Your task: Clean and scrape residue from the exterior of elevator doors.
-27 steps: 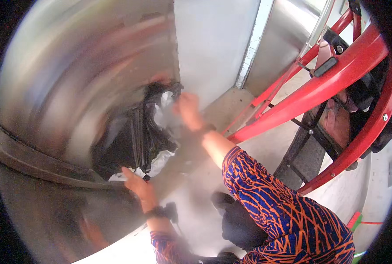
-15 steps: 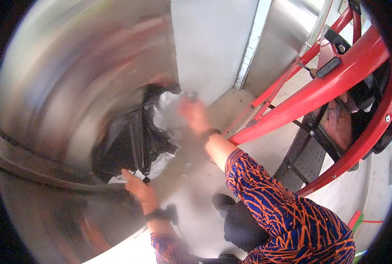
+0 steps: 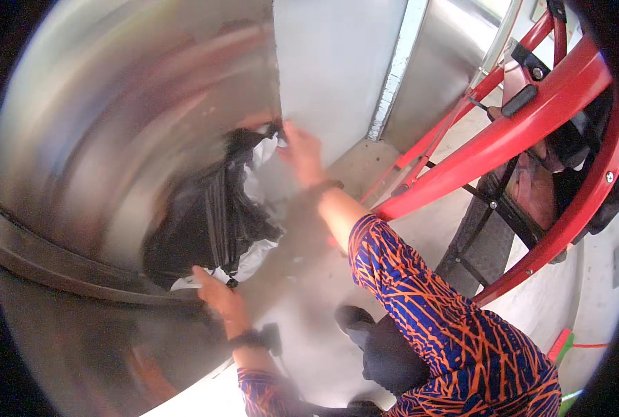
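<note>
A black plastic bag [image 3: 208,215] with crumpled white plastic [image 3: 255,256] along its near side sits against a shiny metal surface [image 3: 108,125]. At the bag's lower edge, my left hand [image 3: 220,295] pinches the white plastic between thumb and fingers. My right hand [image 3: 301,153] is at the upper corner of the bag, fingertips closed on its dark edge beside a pale panel [image 3: 334,69]. Between the two hands the bag's edge hangs loosely. The bag's inside is dark and its bottom cannot be made out.
To the right stands a red tubular frame [image 3: 490,156] with black crossbars, close to my right arm. A grey metal panel [image 3: 427,76] rises behind it. Something red and green [image 3: 563,345] lies at the far right. Pale floor [image 3: 309,313] lies beneath my arms.
My right hand, blurred by motion before, has moved up and slightly left to the bag's upper corner. My left hand keeps its hold in the same place.
</note>
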Available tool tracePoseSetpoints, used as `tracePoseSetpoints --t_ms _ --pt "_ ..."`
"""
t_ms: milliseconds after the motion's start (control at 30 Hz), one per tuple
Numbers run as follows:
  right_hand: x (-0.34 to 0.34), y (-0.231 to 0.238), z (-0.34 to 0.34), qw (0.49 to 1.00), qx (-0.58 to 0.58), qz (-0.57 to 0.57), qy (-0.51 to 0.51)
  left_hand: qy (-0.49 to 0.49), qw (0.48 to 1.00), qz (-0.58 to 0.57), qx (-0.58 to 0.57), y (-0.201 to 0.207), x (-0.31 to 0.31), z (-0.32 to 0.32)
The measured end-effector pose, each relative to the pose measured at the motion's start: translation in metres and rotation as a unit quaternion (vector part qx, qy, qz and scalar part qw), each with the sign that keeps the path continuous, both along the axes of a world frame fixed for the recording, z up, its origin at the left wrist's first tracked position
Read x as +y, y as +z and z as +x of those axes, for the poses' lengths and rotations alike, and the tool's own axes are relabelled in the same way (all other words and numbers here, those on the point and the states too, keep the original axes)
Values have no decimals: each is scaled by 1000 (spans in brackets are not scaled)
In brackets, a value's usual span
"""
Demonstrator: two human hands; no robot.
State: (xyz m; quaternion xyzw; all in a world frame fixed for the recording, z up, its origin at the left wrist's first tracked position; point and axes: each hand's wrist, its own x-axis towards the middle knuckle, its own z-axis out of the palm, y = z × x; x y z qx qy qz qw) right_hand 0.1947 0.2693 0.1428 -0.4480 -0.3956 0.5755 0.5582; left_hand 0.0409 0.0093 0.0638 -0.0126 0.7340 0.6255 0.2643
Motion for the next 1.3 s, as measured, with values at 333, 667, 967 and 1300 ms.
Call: tracePoseSetpoints --t_ms 333,667,967,1300 --pt "10 -4 -10 997 69 -41 -18 -28 998 19 60 -48 -10 -24" --pt "1 -9 7 999 41 -8 -9 39 991 104 -74 -1 5 4" --pt "7 -3 0 999 31 -5 12 29 994 100 -45 7 5 9" --pt "6 -4 2 997 40 44 55 56 992 111 -30 -4 6 4"
